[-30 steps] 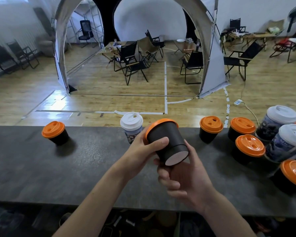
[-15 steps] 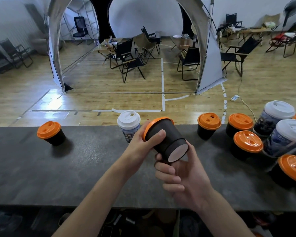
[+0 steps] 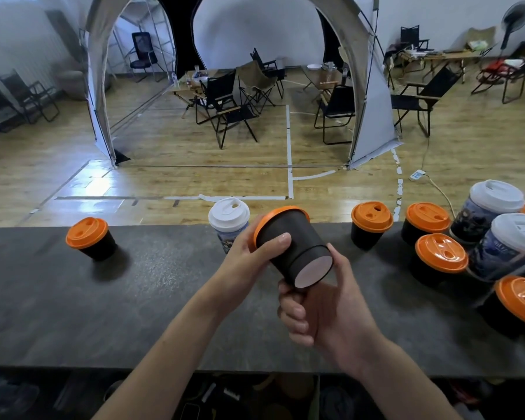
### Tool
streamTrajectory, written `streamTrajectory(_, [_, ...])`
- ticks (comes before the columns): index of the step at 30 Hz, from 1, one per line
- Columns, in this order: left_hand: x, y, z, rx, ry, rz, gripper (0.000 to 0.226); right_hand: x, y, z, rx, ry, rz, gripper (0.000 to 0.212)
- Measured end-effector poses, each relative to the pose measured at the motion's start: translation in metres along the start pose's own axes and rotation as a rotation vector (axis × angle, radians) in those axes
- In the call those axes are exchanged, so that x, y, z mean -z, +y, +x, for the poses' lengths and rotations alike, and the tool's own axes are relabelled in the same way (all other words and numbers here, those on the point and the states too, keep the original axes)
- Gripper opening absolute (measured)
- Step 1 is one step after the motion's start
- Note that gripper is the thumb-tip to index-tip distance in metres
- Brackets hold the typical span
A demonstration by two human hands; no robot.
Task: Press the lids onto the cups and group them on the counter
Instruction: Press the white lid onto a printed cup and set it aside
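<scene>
Little changes since the earlier picture: the black cup (image 3: 291,247) stays tilted on its side between both hands, its pale bottom turned toward the camera.

On the counter (image 3: 134,298), a lone cup (image 3: 90,239) with its lid on stands far out at 9 o'clock. A white-lidded cup (image 3: 228,218) stands at 11 o'clock, just behind the left hand (image 3: 243,262). This hand grips the rim end, thumb on the wall and fingers round the orange lid (image 3: 265,221). The right hand (image 3: 325,310) holds the base from below with curled fingers.

At 3 o'clock the lidded cups (image 3: 440,259) stand close together.

I judge the step to be seating this lid. Next the person should squeeze all round the rim, then set the cup upright by the cups at 3 o'clock.
</scene>
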State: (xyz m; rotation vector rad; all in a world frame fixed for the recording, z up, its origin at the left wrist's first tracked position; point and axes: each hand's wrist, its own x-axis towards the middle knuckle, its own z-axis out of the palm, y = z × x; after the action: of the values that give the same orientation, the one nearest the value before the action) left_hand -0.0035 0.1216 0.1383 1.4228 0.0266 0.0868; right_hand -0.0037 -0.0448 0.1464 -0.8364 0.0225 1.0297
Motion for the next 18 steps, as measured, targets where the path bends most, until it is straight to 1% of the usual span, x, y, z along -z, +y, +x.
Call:
streamTrajectory(2, [0.000,0.001,-0.001,-0.001,0.033,0.013,0.050,0.001,0.001,-0.001,-0.012,0.007,-0.079,0.089])
streamTrajectory(4, [0.000,0.003,-0.001,-0.001,0.041,0.061,0.047,0.004,0.002,-0.001,0.023,0.077,-0.193,0.093])
streamTrajectory(6, [-0.001,0.005,-0.002,-0.014,0.027,0.117,0.049,0.007,0.002,-0.001,0.084,0.150,-0.301,0.091])
streamTrajectory(7, [-0.002,0.006,-0.002,-0.020,0.018,0.130,0.050,0.006,0.001,-0.002,0.096,0.154,-0.308,0.089])
streamTrajectory(9, [-0.002,0.008,-0.003,-0.024,-0.024,0.110,0.051,0.003,-0.002,-0.004,0.084,0.092,-0.229,0.083])
streamTrajectory(11, [0.000,0.006,-0.003,-0.024,-0.079,0.064,0.055,0.000,-0.004,-0.006,0.042,0.006,-0.092,0.080])
streamTrajectory(12, [0.001,0.005,-0.002,-0.017,-0.096,0.043,0.056,-0.001,-0.004,-0.006,0.028,-0.017,-0.058,0.081])
streamTrajectory(13, [0.003,0.005,-0.002,-0.012,-0.097,0.037,0.057,0.001,-0.003,-0.005,0.029,-0.011,-0.076,0.082])
streamTrajectory(15, [0.003,0.006,-0.001,-0.008,-0.059,0.064,0.060,0.007,0.000,-0.004,0.071,0.074,-0.238,0.086])
streamTrajectory(17, [0.002,0.008,-0.001,-0.001,-0.018,0.119,0.060,0.010,0.001,-0.004,0.151,0.161,-0.426,0.089])
streamTrajectory(18, [0.002,0.009,0.000,0.008,-0.012,0.139,0.059,0.010,0.002,-0.004,0.172,0.176,-0.471,0.090])
